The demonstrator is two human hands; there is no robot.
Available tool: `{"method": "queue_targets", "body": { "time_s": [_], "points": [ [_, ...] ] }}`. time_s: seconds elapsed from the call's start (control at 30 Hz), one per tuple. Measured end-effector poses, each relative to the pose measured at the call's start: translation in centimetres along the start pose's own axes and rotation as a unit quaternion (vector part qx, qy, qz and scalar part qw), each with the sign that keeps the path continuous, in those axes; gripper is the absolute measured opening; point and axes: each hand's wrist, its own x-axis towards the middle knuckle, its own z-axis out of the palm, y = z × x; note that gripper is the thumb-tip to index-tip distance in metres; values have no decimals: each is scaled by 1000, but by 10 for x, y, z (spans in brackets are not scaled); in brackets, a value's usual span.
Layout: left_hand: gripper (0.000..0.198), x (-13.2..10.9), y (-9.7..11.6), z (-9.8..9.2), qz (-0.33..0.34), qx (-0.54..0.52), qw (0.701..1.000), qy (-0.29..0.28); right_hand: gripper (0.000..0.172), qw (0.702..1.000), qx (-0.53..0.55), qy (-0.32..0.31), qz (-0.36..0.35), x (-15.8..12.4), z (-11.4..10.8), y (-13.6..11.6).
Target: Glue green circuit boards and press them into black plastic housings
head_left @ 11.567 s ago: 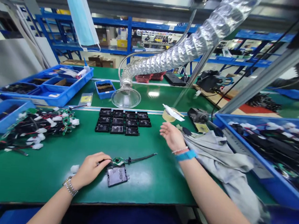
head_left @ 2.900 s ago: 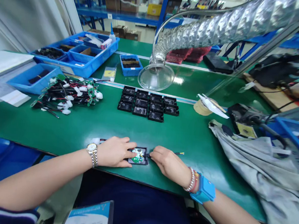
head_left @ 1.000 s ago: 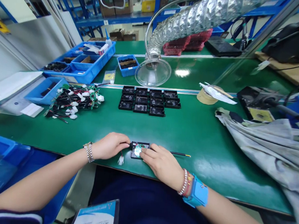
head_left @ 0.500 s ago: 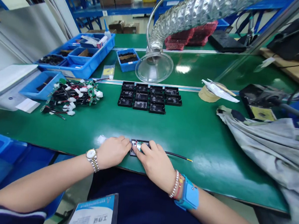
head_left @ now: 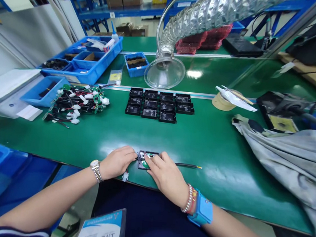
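Observation:
Near the table's front edge lies a small black plastic case [head_left: 140,165] with a green circuit board [head_left: 145,164] inside. My left hand [head_left: 119,161] is closed at the case's left end, its fingertips pinching the thin wires [head_left: 136,158] there. Below that hand a white connector [head_left: 125,176] hangs at the table edge on red and black wires. My right hand [head_left: 167,172] grips the right part of the case, with fingertips on the board. A black cable [head_left: 188,165] with a yellow bare-wire end runs out to its right. My right fingers hide part of the board.
Several open black cases [head_left: 151,104] stand in rows ahead. A heap of wired circuit boards [head_left: 79,102] lies left, beside a blue bin [head_left: 33,94]. A clear fume hood [head_left: 164,76] hangs beyond the rows. Grey cloth [head_left: 271,150] and a tape roll [head_left: 222,103] are right.
The white connector has swung from left of my left hand to below it. My right fingers have shifted on the board, showing more of it. The view has tilted slightly.

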Motion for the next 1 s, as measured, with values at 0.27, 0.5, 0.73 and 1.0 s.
{"method": "queue_targets", "body": {
  "time_s": [0.27,0.5,0.73,1.0],
  "points": [
    [25,5,5,-8,40,110,991,-64,37,1000,-15,-15,5,2,-2,-1],
    [20,3,9,-11,-20,68,994,-86,33,998,-42,-46,-2,6,-11,-4],
    [46,-4,26,-25,-103,-39,994,-27,40,998,58,40,-6,-20,-29,20],
    [39,18,32,-8,-104,-51,992,-44,51,999,42,-10,26,-17,-23,20]
  ]
}}
